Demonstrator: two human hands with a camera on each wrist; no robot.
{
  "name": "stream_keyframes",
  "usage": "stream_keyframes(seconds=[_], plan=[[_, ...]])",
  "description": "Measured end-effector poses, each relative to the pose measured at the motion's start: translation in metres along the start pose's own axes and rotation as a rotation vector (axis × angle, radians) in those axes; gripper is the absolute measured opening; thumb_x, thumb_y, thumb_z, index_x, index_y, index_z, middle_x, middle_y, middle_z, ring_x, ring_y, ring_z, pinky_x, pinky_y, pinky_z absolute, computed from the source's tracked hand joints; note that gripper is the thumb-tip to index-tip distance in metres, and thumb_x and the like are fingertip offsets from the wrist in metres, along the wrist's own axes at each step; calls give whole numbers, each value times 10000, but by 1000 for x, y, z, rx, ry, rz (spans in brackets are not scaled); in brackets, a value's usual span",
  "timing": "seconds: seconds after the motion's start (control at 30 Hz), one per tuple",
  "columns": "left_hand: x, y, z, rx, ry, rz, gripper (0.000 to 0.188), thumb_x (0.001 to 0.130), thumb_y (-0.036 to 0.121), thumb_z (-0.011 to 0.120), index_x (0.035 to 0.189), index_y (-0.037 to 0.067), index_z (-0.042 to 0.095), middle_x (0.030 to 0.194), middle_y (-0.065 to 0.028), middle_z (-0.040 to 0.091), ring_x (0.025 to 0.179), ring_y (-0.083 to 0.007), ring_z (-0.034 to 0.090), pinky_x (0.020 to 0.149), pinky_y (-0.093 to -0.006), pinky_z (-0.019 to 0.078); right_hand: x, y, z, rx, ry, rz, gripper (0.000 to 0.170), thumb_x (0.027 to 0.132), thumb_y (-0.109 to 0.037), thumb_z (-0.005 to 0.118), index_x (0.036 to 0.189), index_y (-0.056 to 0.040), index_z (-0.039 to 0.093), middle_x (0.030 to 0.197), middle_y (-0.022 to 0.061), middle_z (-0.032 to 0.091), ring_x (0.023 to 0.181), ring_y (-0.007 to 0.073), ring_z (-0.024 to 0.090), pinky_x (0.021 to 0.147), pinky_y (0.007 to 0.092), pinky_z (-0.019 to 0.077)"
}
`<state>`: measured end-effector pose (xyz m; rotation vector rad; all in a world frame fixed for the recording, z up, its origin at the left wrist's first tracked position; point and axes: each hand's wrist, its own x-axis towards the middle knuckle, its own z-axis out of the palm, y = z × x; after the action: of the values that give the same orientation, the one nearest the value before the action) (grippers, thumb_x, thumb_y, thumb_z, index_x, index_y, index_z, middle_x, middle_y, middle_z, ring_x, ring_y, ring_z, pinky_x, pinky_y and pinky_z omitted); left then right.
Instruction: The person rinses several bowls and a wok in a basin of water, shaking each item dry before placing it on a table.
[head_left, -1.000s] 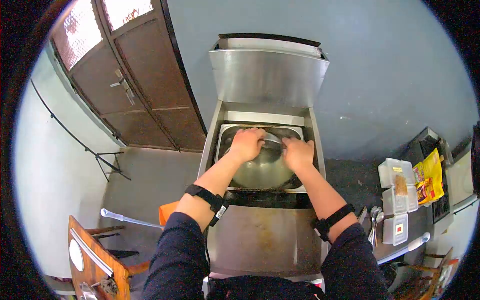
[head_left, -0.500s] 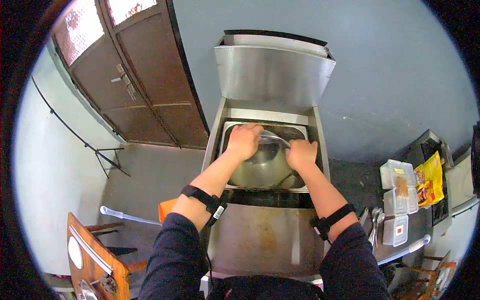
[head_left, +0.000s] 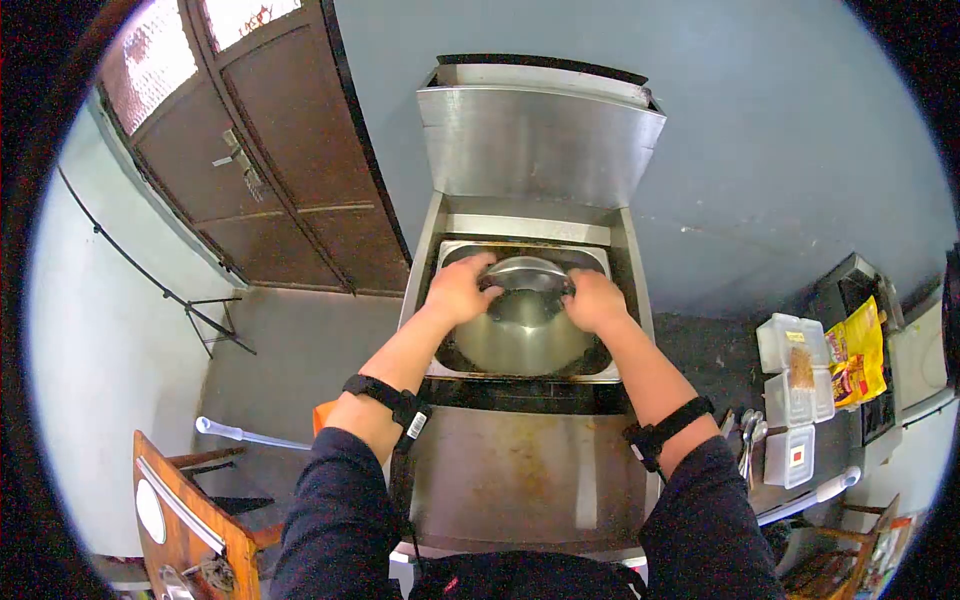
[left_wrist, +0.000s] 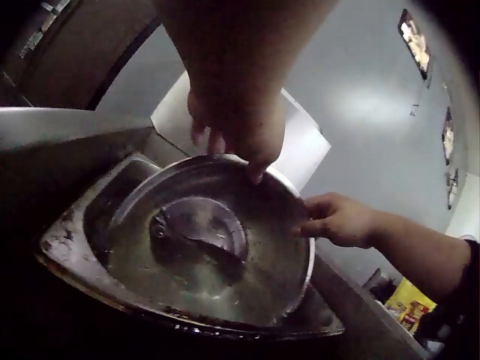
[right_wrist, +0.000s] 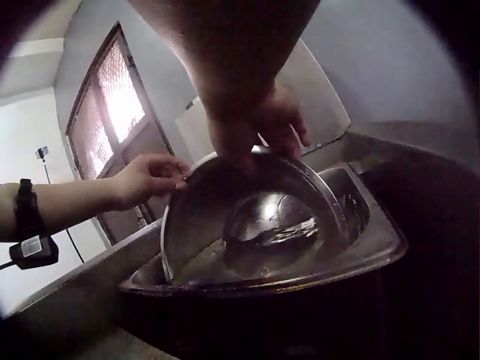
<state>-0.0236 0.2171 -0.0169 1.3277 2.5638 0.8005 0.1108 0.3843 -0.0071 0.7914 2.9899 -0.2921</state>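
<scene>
A round metal bowl [head_left: 524, 342] stands tilted in a rectangular steel pan [head_left: 606, 378], its far rim raised. The shiny inside faces me. My left hand [head_left: 458, 292] holds the rim at its left, thumb on the inner side and fingers behind. Across from it, my right hand [head_left: 597, 302] pinches the rim's right side. In the left wrist view the left hand [left_wrist: 244, 135] hangs over the top edge, and a rounder reflection shows in the bowl's middle. From the right wrist, the right thumb lies inside the bowl [right_wrist: 199, 225] while the other fingers reach past the rim.
The pan sits in a steel unit with an upright lid [head_left: 540, 145] behind. A brown-stained metal top [head_left: 530, 470] lies in front. To the right are plastic containers [head_left: 790, 400], several spoons [head_left: 748, 440] and a yellow packet [head_left: 865, 350]. A wooden table [head_left: 195, 520] stands lower left.
The left hand has moved left along the rim, away from the right hand. The bowl has shifted from leaning right to a more centred tilt. The right hand stays near its place.
</scene>
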Motion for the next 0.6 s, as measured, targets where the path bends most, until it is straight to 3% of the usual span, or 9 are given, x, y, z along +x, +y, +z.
stream_keyframes(seconds=[0.07, 0.1, 0.2, 0.23, 0.33, 0.43, 0.6], plan=[[-5, -22, 3, 214, -112, -228, 323, 676, 129, 576, 996, 115, 532, 922, -130, 580, 879, -299, 548, 753, -376, 437, 1, 5, 10, 58, -35, 148, 327, 737, -230, 555, 979, -13, 512, 942, 189, 539, 873, 328, 544, 750, 418, 441], [-10, -29, 5, 188, -160, -277, 307, 670, 118, 565, 976, 123, 547, 944, -132, 575, 902, -301, 541, 774, -378, 430, 2, 9, 13, 67, -46, 188, 305, 731, -209, 550, 938, 15, 528, 921, 220, 548, 861, 345, 553, 751, 413, 452], [-11, -33, 9, 93, -83, -276, 249, 673, 114, 560, 922, 125, 574, 925, -136, 580, 892, -304, 543, 769, -384, 430, 0, 16, 10, 55, -123, 226, 293, 704, -179, 543, 913, 27, 545, 953, 231, 547, 870, 354, 550, 757, 401, 452], [-8, -33, 13, 70, -37, -232, 193, 681, 119, 544, 868, 121, 595, 891, -140, 586, 868, -312, 547, 750, -384, 435, 5, 23, 14, 83, -165, 234, 370, 681, -149, 529, 992, 49, 507, 985, 239, 538, 901, 358, 536, 779, 386, 443], [-6, -19, 5, 156, -53, -133, 227, 707, 139, 512, 916, 126, 601, 886, -146, 589, 822, -321, 557, 733, -393, 447, 2, 31, 30, 79, -93, 245, 420, 677, -113, 515, 1071, 23, 463, 985, 234, 539, 921, 348, 529, 791, 378, 437], [-14, -2, -12, 245, -111, -115, 221, 706, 147, 512, 905, 125, 606, 869, -136, 593, 810, -315, 558, 717, -393, 448, -8, 37, 35, 94, -24, 101, 458, 685, -69, 492, 1136, -27, 427, 961, 220, 548, 918, 346, 526, 797, 386, 429], [-25, 0, -22, 173, 68, 52, 184, 726, 184, 536, 885, 126, 609, 835, -130, 596, 763, -316, 565, 675, -397, 457, -24, 34, 15, 90, 97, 64, 491, 712, -91, 502, 1187, -50, 382, 899, 217, 556, 835, 349, 551, 733, 417, 454]])
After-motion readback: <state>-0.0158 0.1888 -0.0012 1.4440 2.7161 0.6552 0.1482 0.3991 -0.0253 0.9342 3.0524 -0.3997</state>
